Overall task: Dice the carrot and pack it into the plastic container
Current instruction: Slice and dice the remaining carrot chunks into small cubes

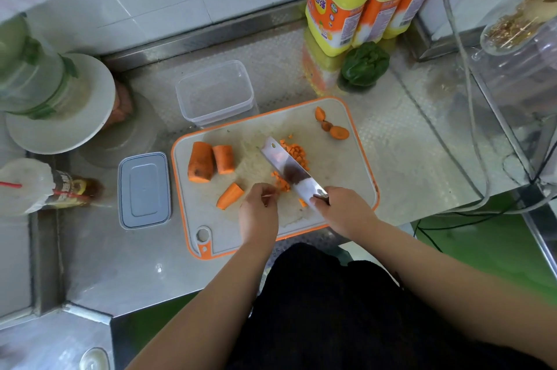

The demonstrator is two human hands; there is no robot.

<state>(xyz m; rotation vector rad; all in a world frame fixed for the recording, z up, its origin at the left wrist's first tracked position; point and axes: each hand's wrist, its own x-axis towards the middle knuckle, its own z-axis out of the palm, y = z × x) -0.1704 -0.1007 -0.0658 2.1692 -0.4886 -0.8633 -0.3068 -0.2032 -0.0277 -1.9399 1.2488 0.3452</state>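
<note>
The carrot is judged to be a stiff, dense root: it resists the blade, does not bend, and tends to roll on its rounded side. Cut faces are likely damp and slightly slippery. Large pieces are best held on the curved flank, with the flat cut face laid down on the cutting board (337, 164). The diced carrot (297, 152) is light and loose and is judged easier to scoop than to pick up piece by piece.

The knife (291, 169) is gripped by the right hand (340, 213), with the fingers curled round the handle where it meets the blade. The blade slants away from this hand, with its edge down among the dice.

The left hand (259, 213) is held with its fingers curled, the fingertips pinched on a small cluster of carrot strips (281, 183) directly beside the blade. Exactly how much is held cannot be told.

Two large carrot chunks (211, 161) lie uncut, beyond and to the left of the left hand. A carrot wedge (230, 195) lies just left of that hand. The trimmed carrot ends (333, 125) lie far beyond the right hand.

The plastic container (215, 92) stands open, with no carrot in it, off the board beyond the left hand. Its lid (144, 190) lies well to the left of that hand. Packing is judged not yet begun.
</note>
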